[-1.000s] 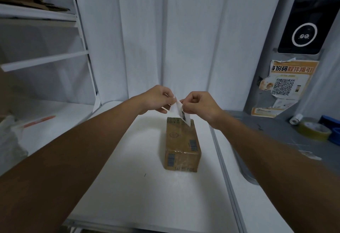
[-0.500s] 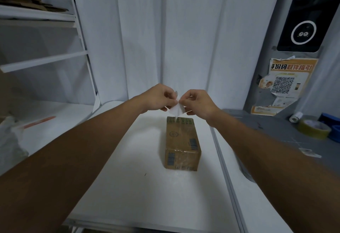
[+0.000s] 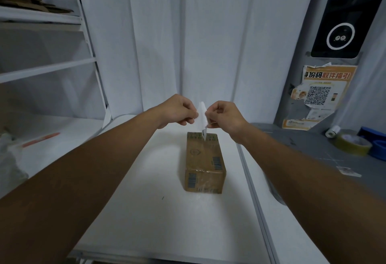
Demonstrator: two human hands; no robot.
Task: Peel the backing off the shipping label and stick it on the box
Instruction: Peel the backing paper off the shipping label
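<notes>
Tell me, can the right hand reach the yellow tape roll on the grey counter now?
Probably yes: the yellow tape roll lies uncovered on the grey counter, nothing between. But the right hand and left hand both pinch the shipping label, so one grip must release first.

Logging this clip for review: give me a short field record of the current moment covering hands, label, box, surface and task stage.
left hand: pinching the left edge of the label
right hand: pinching the right edge of the label
shipping label: white, held in the air between both hands, above the far end of the box
box: brown cardboard, taped, lying on the table, untouched
table: white
nearby: tape roll on the grey counter at right
task stage: label not yet on the box; how far the backing is peeled cannot be told
</notes>
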